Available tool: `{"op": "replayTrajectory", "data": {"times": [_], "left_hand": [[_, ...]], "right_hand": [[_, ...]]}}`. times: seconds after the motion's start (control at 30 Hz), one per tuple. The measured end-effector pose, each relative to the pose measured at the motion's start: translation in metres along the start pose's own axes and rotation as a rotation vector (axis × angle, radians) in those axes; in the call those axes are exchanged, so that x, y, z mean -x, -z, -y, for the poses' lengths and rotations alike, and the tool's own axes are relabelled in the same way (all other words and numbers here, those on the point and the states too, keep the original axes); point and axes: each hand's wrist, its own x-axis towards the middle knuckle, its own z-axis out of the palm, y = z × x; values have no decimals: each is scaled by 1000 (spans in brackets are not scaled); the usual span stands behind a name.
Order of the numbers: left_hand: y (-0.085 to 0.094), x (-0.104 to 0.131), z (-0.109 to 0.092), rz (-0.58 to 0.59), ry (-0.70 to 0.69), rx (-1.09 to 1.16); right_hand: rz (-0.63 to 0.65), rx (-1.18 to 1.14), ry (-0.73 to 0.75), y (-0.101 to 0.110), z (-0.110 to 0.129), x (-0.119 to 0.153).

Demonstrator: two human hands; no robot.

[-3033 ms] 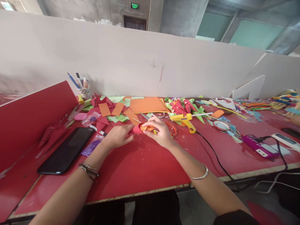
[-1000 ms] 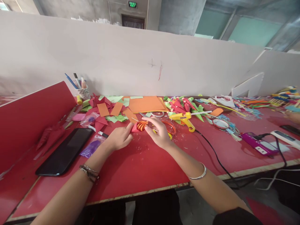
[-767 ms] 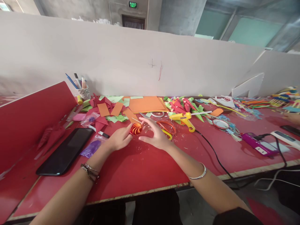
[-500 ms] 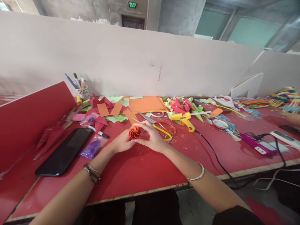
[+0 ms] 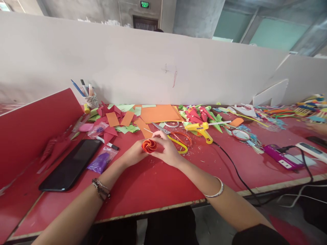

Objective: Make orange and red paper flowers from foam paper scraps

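An orange-red spiral paper rosette (image 5: pixel 149 146) is held between my two hands above the red table. My left hand (image 5: pixel 135 153) grips its left side, fingers wrapped behind it and partly hidden. My right hand (image 5: pixel 166 149) is closed on its right side, with thumb and fingertips at the rosette's edge. Just beyond my right hand lie scissors with yellow and orange handles (image 5: pixel 182 147). To the right of them rests a yellow glue gun (image 5: pixel 201 129). Orange paper sheets (image 5: pixel 159 113) are behind my hands.
A black phone (image 5: pixel 70 165) and a purple packet (image 5: pixel 100 162) lie left. A pen cup (image 5: pixel 92 100) stands at the back. Red and green paper pieces (image 5: pixel 196 114) lie behind the glue gun. A purple power strip (image 5: pixel 282 157) and another person's hand (image 5: pixel 319 128) are right.
The rosette has tilted so its spiral face turns more upward and looks wider. My right hand has shifted slightly, closing nearer around it.
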Motion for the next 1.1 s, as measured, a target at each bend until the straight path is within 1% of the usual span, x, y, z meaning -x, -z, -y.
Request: {"op": "replayTrajectory", "data": {"times": [0.07, 0.1, 0.17, 0.23, 0.33, 0.4, 0.47, 0.57, 0.67, 0.83, 1.1], "left_hand": [[5, -1, 0, 63, -22, 18], [8, -2, 0, 69, -34, 5], [17, -1, 1, 31, -48, -59], [26, 1, 1, -43, -66, -125], [34, 5, -2, -242, -109, -201], [34, 7, -5, -358, -161, -277], [31, 8, -9, -404, -241, -355], [25, 7, -13, -400, -355, -440], [23, 7, -15, -413, -404, -501], [23, 7, -18, -420, -405, -488], [21, 5, -22, -364, -366, -332]], "right_hand": [[-17, 1, 0, 2, -1, -1], [-30, 5, -4, 4, -2, -1], [-64, 24, -12, 7, -4, -2], [-94, 50, -17, 11, -7, -3], [-102, 85, -26, 15, -12, -4], [-93, 102, -34, 15, -14, -4], [-88, 113, -38, 15, -15, -3], [-78, 119, -29, 14, -16, -3], [-66, 131, -27, 14, -17, -2], [-24, 152, -50, 14, -20, -2], [-48, 76, -79, 14, -18, -3]]}}
